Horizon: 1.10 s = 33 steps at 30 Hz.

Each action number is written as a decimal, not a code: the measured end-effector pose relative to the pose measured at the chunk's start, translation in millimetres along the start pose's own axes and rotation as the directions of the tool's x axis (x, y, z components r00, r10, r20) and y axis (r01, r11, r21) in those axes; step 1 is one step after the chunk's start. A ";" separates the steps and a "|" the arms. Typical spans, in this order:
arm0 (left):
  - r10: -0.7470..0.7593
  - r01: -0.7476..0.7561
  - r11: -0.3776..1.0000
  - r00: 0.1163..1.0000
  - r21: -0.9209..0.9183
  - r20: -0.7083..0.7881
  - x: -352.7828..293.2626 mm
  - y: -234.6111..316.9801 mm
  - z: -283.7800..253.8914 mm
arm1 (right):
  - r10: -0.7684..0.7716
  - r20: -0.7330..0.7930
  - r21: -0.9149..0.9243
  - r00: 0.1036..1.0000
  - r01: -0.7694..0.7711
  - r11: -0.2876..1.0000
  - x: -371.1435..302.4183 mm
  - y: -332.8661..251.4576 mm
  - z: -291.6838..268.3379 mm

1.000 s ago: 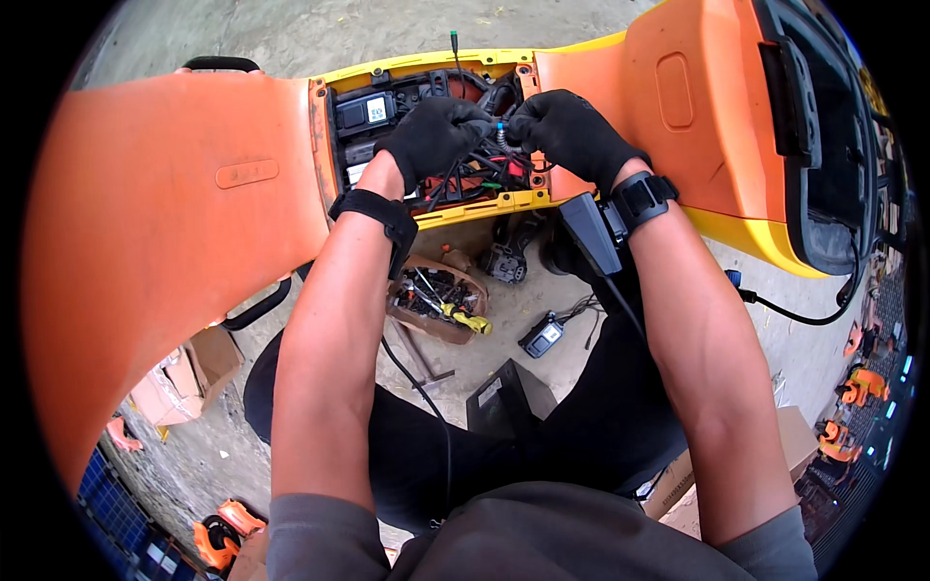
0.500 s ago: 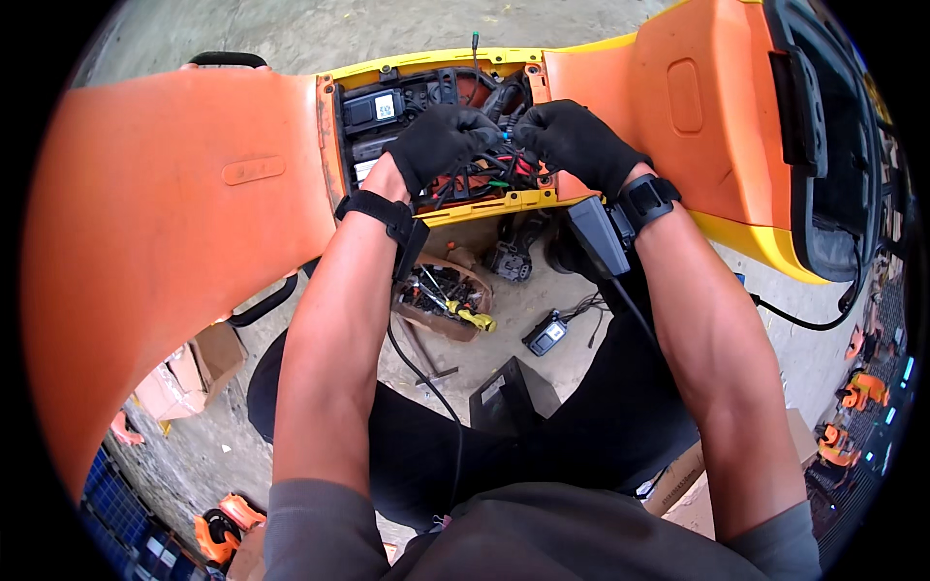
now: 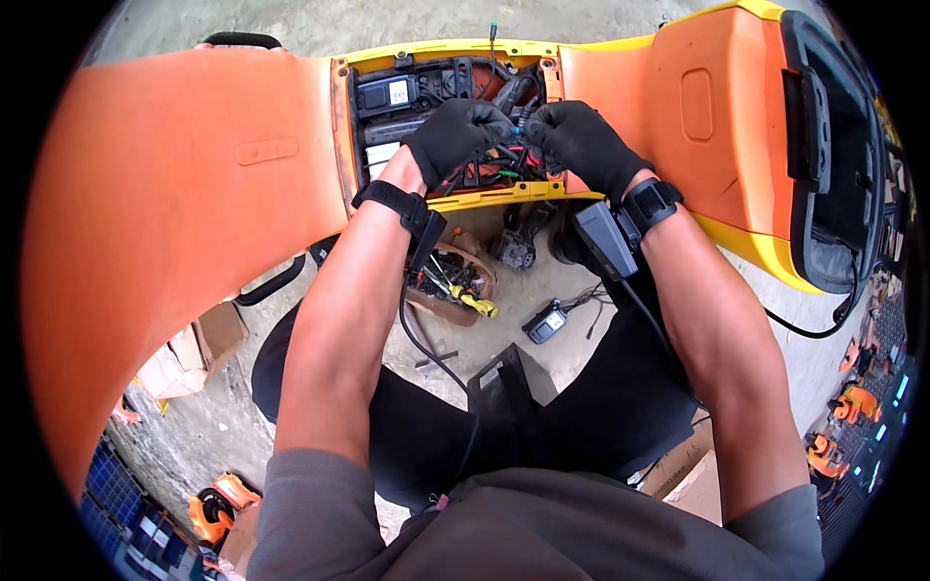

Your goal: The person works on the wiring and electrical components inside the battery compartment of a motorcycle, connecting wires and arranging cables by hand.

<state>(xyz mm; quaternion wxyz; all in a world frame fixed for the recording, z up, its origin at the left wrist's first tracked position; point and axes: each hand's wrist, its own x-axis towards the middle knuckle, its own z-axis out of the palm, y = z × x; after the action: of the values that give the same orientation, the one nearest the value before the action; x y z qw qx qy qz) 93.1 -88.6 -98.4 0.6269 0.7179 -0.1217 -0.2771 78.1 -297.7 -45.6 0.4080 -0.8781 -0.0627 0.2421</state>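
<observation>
Both gloved: left hand (image 3: pixel 453 136) and right hand (image 3: pixel 581 140) pinched shut on the wire bundle (image 3: pixel 504 165) inside the orange body's open compartment (image 3: pixel 378 107). Mid wiring; next, careful separating of leads.

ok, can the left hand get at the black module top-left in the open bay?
Probably yes. The left hand is already in the bay on the wires, and the black module beside it lies uncovered.

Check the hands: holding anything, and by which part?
Both gloved hands, left and right, pinch the wires in the orange body's open bay, mid-bundle. Exact grip points are hidden by fingers.
</observation>
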 end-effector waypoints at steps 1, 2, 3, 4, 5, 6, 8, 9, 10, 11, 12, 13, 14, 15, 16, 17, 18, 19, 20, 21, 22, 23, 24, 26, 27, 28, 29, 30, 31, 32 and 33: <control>0.015 -0.015 1.000 1.000 0.004 0.004 0.0 -2.0 1.0 | -0.034 -0.013 -0.006 0.999 0.034 0.999 2.2 8.3 3.4; 0.026 -0.026 1.000 1.000 0.007 0.005 -1.6 -3.0 1.5 | -0.069 -0.021 -0.010 0.997 0.069 0.998 3.3 8.6 6.4; 0.024 -0.024 0.999 1.000 0.025 0.001 -1.3 -3.4 0.5 | -0.060 -0.019 0.001 0.998 0.060 0.998 4.3 9.1 6.7; 0.022 -0.022 0.999 1.000 0.043 -0.003 0.5 -3.2 -1.8 | -0.050 -0.016 0.012 0.999 0.050 0.999 5.7 9.6 5.7; 0.017 -0.017 0.998 1.000 0.056 -0.006 0.1 -2.8 -1.9 | -0.035 -0.010 0.023 0.999 0.035 0.999 4.9 9.3 5.9; 0.012 -0.011 0.999 1.000 0.046 -0.011 -0.6 -2.7 -0.6 | -0.054 -0.008 0.003 0.999 0.054 0.999 5.4 11.5 5.7; 0.001 0.000 1.000 1.000 0.025 -0.023 -1.7 -2.1 1.9 | -0.093 -0.002 -0.035 0.996 0.093 0.995 6.4 14.0 4.8; -0.019 0.019 1.000 1.000 0.012 0.006 -2.7 -1.7 1.5 | -0.002 0.034 0.047 0.999 0.000 0.999 5.8 13.3 5.1; -0.010 0.010 0.999 1.000 0.033 -0.001 -3.7 -1.5 1.5 | 0.010 0.050 0.065 0.999 -0.014 0.998 5.7 13.3 6.5; 0.004 -0.004 0.998 1.000 0.057 -0.007 -2.5 -1.7 0.8 | 0.020 0.060 0.082 0.998 -0.025 0.996 7.1 15.6 5.7; 0.018 -0.018 0.997 1.000 0.081 -0.011 -2.1 -2.3 1.2 | 0.030 0.070 0.100 0.997 -0.037 0.994 8.0 18.0 5.9; 0.037 -0.035 0.997 0.999 0.071 -0.032 -2.2 -3.4 3.6 | -0.110 -0.007 0.071 0.994 0.110 0.991 7.6 20.7 8.4; 0.016 -0.015 0.999 0.999 0.043 -0.028 -2.1 -4.0 3.1 | -0.097 -0.008 0.069 0.995 0.097 0.993 7.9 19.3 9.0; -0.004 0.004 1.000 1.000 0.015 -0.023 -2.0 -4.5 2.3 | -0.083 -0.009 0.066 0.996 0.084 0.994 8.5 17.9 8.6; -0.024 0.023 1.000 1.000 -0.013 -0.017 -2.2 -5.1 1.5 | -0.070 -0.011 0.063 0.998 0.070 0.996 8.4 16.6 9.0; -0.018 0.022 0.988 1.000 0.154 -0.025 -2.7 6.2 -2.2 | -0.063 -0.006 0.051 0.998 0.063 0.997 9.7 18.1 8.5; 0.000 0.001 0.990 1.000 0.139 -0.006 -2.6 0.8 -1.9 | -0.056 -0.002 0.040 0.998 0.056 0.998 10.7 19.5 8.3; 0.019 -0.021 0.992 1.000 0.124 0.013 -2.8 -8.0 -0.6 | -0.050 0.002 0.027 0.999 0.050 0.998 11.3 20.9 7.6; 0.045 -0.048 0.992 0.999 0.115 0.025 -0.2 -8.0 -4.6 | -0.227 0.100 -0.163 0.969 0.241 0.957 10.7 16.0 3.7; 0.054 -0.062 0.975 0.997 0.213 0.047 2.7 -7.1 -12.9 | -0.253 0.093 -0.128 0.963 0.264 0.956 14.5 19.2 5.6; 0.029 -0.033 0.993 0.999 0.112 0.035 5.8 -7.0 -14.7 | -0.089 0.096 0.064 0.991 0.083 0.994 16.0 18.3 5.6; 0.003 -0.003 1.000 0.999 0.013 0.032 6.9 -2.2 -14.5 | 0.078 0.088 0.258 0.993 -0.098 0.961 16.8 13.8 4.6; -0.023 0.026 0.996 0.999 -0.086 0.031 9.3 3.1 -15.3 | 0.065 0.068 0.222 0.996 -0.078 0.972 17.2 10.8 2.4; -0.010 -0.001 0.992 0.996 -0.127 -0.083 7.2 7.9 -13.0 | 0.042 0.027 0.144 0.999 -0.045 0.988 19.1 7.8 -3.4; -0.035 0.002 0.983 0.984 -0.182 -0.175 6.6 4.2 -14.2 | -0.003 -0.045 0.115 0.999 0.008 0.993 22.9 11.4 -3.6; -0.064 -0.001 0.971 0.963 -0.238 -0.263 6.0 0.7 -16.5 | -0.002 -0.094 0.019 0.996 0.004 1.000 24.1 16.3 -9.5; -0.053 0.024 0.996 0.933 -0.085 -0.356 3.0 -8.6 -27.5 | -0.010 -0.131 -0.068 0.991 0.001 0.998 23.3 10.1 -9.9; -0.063 0.072 0.997 0.907 0.006 -0.416 -1.9 -14.6 -35.2 | -0.018 -0.167 -0.152 0.986 -0.008 0.988 19.4 0.9 -9.8; -0.067 0.127 0.987 0.877 0.094 -0.476 -7.9 -20.4 -43.1 | -0.031 -0.216 -0.191 0.976 -0.012 0.982 16.9 -9.5 -8.5; -0.065 0.182 0.968 0.848 0.174 -0.526 -12.6 -15.5 -44.9 | -0.047 -0.266 -0.264 0.963 -0.026 0.964 15.3 -11.8 -10.7; -0.116 0.206 0.969 0.869 0.139 -0.480 -19.9 -10.7 -47.5 | -0.070 -0.312 -0.334 0.948 -0.040 0.942 14.2 -14.0 -12.1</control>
<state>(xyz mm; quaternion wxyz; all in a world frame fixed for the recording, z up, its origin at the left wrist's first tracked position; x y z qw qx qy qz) 101.1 -36.6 -101.1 0.5424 0.8265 0.0686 -0.1345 97.4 -292.4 -33.9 0.2589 -0.9617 -0.0431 0.0795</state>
